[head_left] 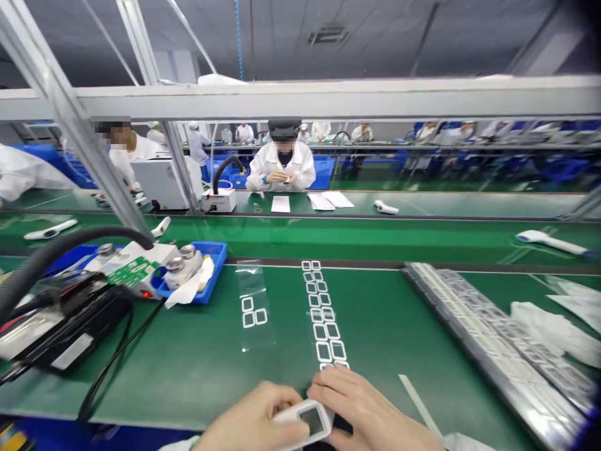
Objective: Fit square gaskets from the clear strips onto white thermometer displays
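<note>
At the bottom edge, my left hand (253,419) and my right hand (370,413) together grip a small white device with a dark square window (310,421). Fingers of both hands curl round it. Just beyond them a double row of white square frames (323,313) runs away from me along the green bench mat (197,357). To the left of that row lies a clear plastic strip (253,307) carrying three more white frames.
A black tool with hose and cables (61,326) sits at left, beside a blue tray with bottles (188,269). A long tray of parts (498,344) lies at right, next to white cloths (554,332). Across the benches sit people in white coats (282,166).
</note>
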The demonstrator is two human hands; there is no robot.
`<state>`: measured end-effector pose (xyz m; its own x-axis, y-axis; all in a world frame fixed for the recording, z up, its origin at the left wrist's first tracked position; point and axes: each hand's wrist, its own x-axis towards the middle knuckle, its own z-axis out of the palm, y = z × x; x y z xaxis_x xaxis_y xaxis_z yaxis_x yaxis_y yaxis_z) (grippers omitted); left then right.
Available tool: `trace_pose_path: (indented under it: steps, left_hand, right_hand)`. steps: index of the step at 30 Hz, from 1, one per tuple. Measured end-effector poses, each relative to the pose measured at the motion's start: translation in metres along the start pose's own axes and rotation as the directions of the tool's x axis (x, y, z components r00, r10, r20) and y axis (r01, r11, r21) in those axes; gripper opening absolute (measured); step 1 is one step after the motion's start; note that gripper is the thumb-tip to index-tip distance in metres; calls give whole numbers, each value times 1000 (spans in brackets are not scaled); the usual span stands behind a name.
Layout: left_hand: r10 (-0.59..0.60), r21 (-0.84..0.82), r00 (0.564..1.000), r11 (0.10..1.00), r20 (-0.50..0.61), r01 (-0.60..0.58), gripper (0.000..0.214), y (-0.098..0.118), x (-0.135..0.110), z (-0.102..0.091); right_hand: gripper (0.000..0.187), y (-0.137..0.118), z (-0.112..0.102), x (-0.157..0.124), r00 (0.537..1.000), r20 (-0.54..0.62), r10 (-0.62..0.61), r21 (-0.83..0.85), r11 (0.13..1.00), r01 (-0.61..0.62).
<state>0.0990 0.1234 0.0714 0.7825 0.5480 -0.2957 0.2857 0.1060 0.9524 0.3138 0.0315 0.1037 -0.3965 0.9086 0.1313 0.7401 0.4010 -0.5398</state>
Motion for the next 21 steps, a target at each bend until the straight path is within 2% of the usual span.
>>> trace_pose_path:
  steps: [1, 2, 3, 4, 5, 6, 7, 8, 9, 11, 13, 15, 17, 19, 21]
  left_hand:
    - [37, -77, 998, 996, -44, -40, 31, 5, 21, -5]
    - [70, -156, 987, 983, -144, -92, 39, 10, 42, -10]
    - [95, -217, 956, 963, -278, -159, 46, 13, 64, -15]
    - [114, -246, 906, 942, -408, -229, 50, 14, 85, -18]
    - [120, -249, 854, 928, -507, -279, 52, 14, 104, -21]
    - [125, -234, 817, 924, -564, -302, 54, 13, 121, -21]
    - [129, -211, 798, 929, -589, -305, 55, 10, 135, -20]
    - [126, -185, 794, 939, -595, -288, 57, 7, 145, -18]
    - [116, -161, 802, 954, -587, -255, 60, 2, 152, -15]
    - [79, -115, 833, 979, -548, -169, 66, -5, 158, -7]
    - [36, -80, 854, 993, -518, -90, 72, -11, 159, 0]
    - [-4, -55, 853, 998, -522, -29, 74, -13, 161, 5]
    - [-22, -28, 842, 1000, -539, 8, 73, -16, 165, 7]
    - [-24, 2, 832, 1000, -554, 30, 71, -19, 172, 8]
    - [-27, 20, 827, 999, -562, 46, 69, -22, 179, 8]
  right_hand:
    - [16, 11, -7, 1, 999, -48, 15, -7, 1000, -15]
    - [14, 25, -13, 4, 994, -101, 47, -6, 999, -48]
    - [11, 42, -20, 8, 982, -159, 101, 5, 995, -101]
    - [8, 62, -26, 13, 958, -224, 179, 32, 984, -176]
    - [7, 84, -33, 20, 912, -294, 284, 82, 959, -272]
    - [10, 108, -40, 29, 844, -360, 399, 147, 917, -371]
    - [15, 133, -48, 39, 744, -416, 523, 240, 852, -466]
    - [19, 158, -55, 50, 620, -446, 646, 336, 763, -552]
    - [22, 182, -63, 62, 538, -475, 696, 367, 713, -598]
    - [25, 228, -80, 89, 420, -515, 748, 386, 639, -665]
    - [23, 265, -95, 115, 338, -546, 767, 366, 581, -727]
    - [22, 294, -108, 138, 281, -568, 774, 334, 528, -781]
    - [26, 315, -118, 156, 246, -584, 773, 296, 485, -823]
    - [30, 330, -122, 168, 228, -597, 769, 256, 452, -855]
    - [33, 339, -122, 174, 235, -600, 765, 211, 434, -876]
